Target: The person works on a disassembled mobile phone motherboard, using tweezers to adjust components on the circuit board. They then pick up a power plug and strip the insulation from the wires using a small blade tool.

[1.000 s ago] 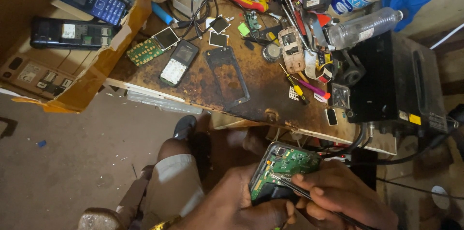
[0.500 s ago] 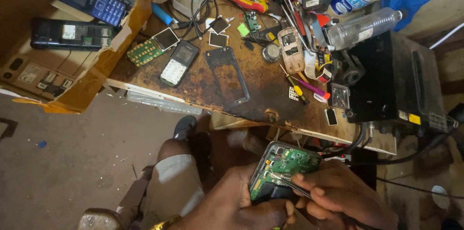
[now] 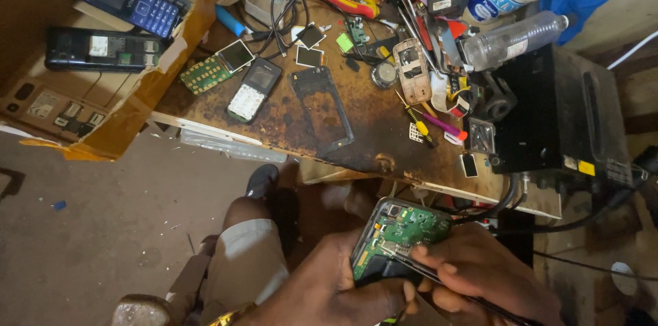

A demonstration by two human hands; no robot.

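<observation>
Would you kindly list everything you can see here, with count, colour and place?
opened phone: 1, green board showing, in both hands
thin tool: 1, dark, on the board
workbench: 1, rusty brown, centre
phone frame: 1, black, bench middle
keypad phone: 1, black, bench left
cardboard box: 1, tan, left
blue phone: 1, in box
plastic bottle: 1, clear, upper right
black unit: 1, right
left hand: cradles the phone
right hand: holds the tool

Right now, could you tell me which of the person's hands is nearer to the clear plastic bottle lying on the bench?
Right. The right hand sits below the clear plastic bottle, on the bottle's side; the left hand is farther left, holding the opened phone.
</observation>
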